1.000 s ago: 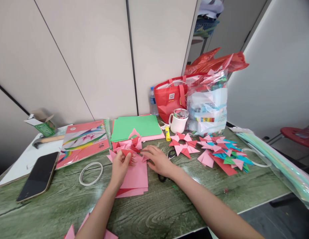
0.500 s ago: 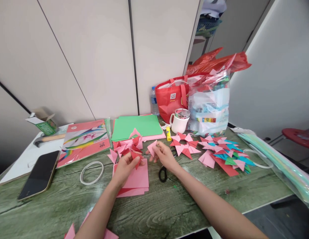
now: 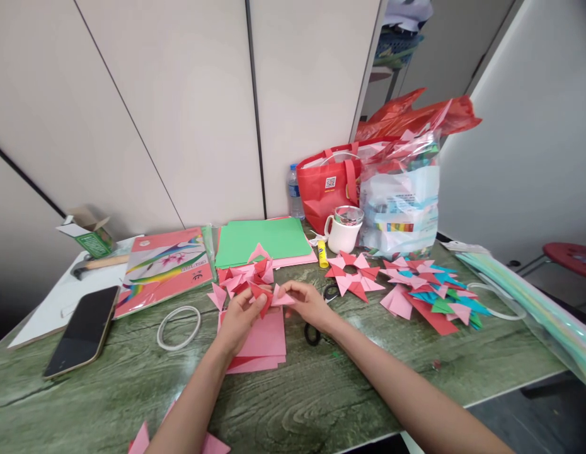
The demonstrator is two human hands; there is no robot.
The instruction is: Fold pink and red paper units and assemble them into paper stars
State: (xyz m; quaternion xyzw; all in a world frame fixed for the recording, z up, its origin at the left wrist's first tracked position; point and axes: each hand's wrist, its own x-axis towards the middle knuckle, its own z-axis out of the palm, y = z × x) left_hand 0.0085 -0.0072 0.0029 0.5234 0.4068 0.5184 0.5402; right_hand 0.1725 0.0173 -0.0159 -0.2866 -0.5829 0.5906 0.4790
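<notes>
My left hand (image 3: 239, 318) is closed on a red folded paper piece (image 3: 261, 296) above a stack of pink square sheets (image 3: 262, 340). My right hand (image 3: 308, 304) pinches a pink folded paper piece (image 3: 281, 296) and holds it against the red one. Just behind them lies a cluster of red and pink folded pieces (image 3: 243, 276). Black scissors (image 3: 314, 333) lie partly under my right wrist.
On the green wood-grain table (image 3: 293, 403): a phone (image 3: 82, 331), a white ring (image 3: 178, 326), a coloured paper pack (image 3: 165, 270), green sheets (image 3: 262, 241), a glue stick (image 3: 322, 253), a white mug (image 3: 343, 234), a paper star ring (image 3: 353, 279), several loose folded triangles (image 3: 432, 296), red and clear bags (image 3: 368, 183).
My right hand picked up a pink folded piece from the table and brought it left to meet the red piece in my left hand. The view shifted slightly.
</notes>
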